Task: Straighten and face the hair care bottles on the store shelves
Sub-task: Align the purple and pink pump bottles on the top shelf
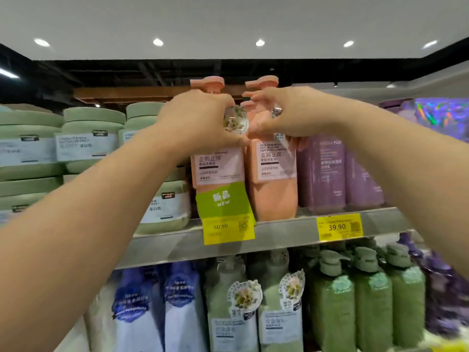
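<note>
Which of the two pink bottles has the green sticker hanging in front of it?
The left pink bottle, under the left hand. A green tag covers its bottom part. The right pink bottle beside it has none, so its whole bottom shows.

Both your forearms are bare from the near edge of the view up to the wrists, with no sleeve or cuff showing. Your left hand (200, 120) and right hand (286, 110) are gloveless, with no watch, band or ring visible.
</note>
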Available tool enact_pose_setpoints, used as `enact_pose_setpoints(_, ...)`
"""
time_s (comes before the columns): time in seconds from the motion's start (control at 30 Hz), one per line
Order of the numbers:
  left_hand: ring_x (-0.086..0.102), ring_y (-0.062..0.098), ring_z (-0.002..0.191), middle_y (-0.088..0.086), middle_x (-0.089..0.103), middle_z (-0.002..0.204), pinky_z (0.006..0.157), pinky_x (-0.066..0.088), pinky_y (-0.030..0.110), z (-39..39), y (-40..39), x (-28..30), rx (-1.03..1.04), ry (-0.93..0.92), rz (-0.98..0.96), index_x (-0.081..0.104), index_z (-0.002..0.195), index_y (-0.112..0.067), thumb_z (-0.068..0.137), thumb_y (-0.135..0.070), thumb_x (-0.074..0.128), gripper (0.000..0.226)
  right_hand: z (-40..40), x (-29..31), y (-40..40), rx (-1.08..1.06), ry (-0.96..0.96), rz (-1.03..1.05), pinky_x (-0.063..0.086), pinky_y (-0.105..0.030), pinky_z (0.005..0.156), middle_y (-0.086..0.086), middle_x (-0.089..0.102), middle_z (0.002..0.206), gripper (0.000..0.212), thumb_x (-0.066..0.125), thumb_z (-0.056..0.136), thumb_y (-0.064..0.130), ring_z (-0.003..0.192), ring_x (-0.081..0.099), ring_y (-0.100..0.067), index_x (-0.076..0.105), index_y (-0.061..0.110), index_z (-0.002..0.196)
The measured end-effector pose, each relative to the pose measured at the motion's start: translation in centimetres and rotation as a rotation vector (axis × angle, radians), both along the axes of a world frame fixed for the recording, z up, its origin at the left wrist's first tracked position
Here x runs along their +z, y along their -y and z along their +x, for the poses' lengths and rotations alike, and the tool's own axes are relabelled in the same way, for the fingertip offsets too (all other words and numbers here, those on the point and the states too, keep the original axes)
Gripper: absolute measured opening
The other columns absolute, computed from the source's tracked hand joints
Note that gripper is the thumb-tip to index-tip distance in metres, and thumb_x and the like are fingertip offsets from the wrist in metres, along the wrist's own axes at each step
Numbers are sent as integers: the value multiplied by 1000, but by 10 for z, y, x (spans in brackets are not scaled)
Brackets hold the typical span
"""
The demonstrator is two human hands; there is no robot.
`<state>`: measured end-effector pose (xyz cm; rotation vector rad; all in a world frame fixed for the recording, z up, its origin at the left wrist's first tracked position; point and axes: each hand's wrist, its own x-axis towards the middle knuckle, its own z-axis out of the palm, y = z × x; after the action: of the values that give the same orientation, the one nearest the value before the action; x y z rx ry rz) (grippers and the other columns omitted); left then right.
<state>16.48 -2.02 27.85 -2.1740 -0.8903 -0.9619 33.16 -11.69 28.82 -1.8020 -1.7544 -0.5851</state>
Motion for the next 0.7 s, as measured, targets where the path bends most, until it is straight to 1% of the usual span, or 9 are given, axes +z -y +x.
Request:
enact_pose_setpoints(0.07, 60, 24, 91, 0, 68, 106, 72, 52, 38, 1, 2, 0, -39, 28, 10, 61, 121, -30, 68, -81, 60, 74, -1, 1, 0, -47, 6, -1, 40, -19, 53, 3, 58, 119, 77, 66, 85, 59, 73, 53, -8, 36, 33, 151)
enact_pose_setpoints(0.13, 60, 23, 88, 0, 69, 103, 66, 46, 35, 3, 4, 0, -54, 57, 19, 64, 119, -28, 69, -78, 62, 71, -3, 5, 1, -96, 19, -17, 44, -21, 49, 6, 57, 107, 73, 66, 85, 59, 67, 55, -5, 40, 33, 148)
enact_pose_setpoints(0.23, 58, 20, 78, -3, 65, 87, 59, 44, 33, 5, 7, 1, -56, 85, 4, 68, 110, -29, 68, -78, 63, 64, 0, 12, -1, -126, 18, -53, 54, -26, 45, 3, 61, 111, 67, 66, 83, 61, 69, 68, -12, 43, 37, 142)
enact_pose_setpoints(0.3, 58, 20, 75, -5, 62, 82, 56, 42, 31, 6, 8, 2, -50, 112, -5, 68, 104, -29, 68, -76, 65, 60, 2, 13, -1, -123, 10, -76, 58, -30, 49, 2, 61, 113, 67, 66, 81, 65, 73, 70, -15, 44, 40, 139)
enact_pose_setpoints(0.37, 58, 20, 75, -6, 62, 81, 55, 40, 31, 7, 11, 2, -47, 138, -24, 69, 100, -27, 69, -73, 66, 56, 5, 14, -1, -94, 4, -89, 59, -32, 54, 3, 60, 117, 67, 65, 81, 67, 72, 68, -13, 44, 41, 139)
enact_pose_setpoints(0.47, 57, 19, 79, -8, 57, 87, 60, 48, 35, 10, 13, 6, -49, 150, -26, 68, 99, -26, 65, -75, 67, 60, 7, 16, 2, -36, -10, -89, 54, -26, 49, 5, 60, 111, 59, 64, 86, 59, 62, 60, -5, 47, 38, 139)
enact_pose_setpoints(0.6, 60, 20, 92, -7, 64, 104, 72, 54, 41, 13, 13, 12, -35, 176, -81, 59, 115, -29, 55, -79, 71, 79, 10, 17, 1, -6, -21, -100, 56, -26, 45, 10, 58, 92, 55, 63, 89, 57, 49, 63, -7, 49, 36, 137)
enact_pose_setpoints(0.63, 60, 20, 94, -7, 65, 108, 74, 54, 42, 13, 12, 12, -34, 178, -84, 58, 116, -30, 54, -80, 71, 80, 10, 18, 1, -1, -22, -103, 56, -27, 45, 9, 59, 93, 54, 62, 89, 57, 47, 64, -7, 49, 36, 137)
enact_pose_setpoints(0.7, 60, 19, 99, -7, 64, 119, 75, 54, 41, 12, 12, 12, -30, 169, -90, 58, 120, -30, 55, -82, 69, 83, 10, 18, 1, 1, 0, -84, 55, -27, 50, 7, 61, 103, 55, 60, 90, 59, 49, 63, -9, 49, 36, 139)
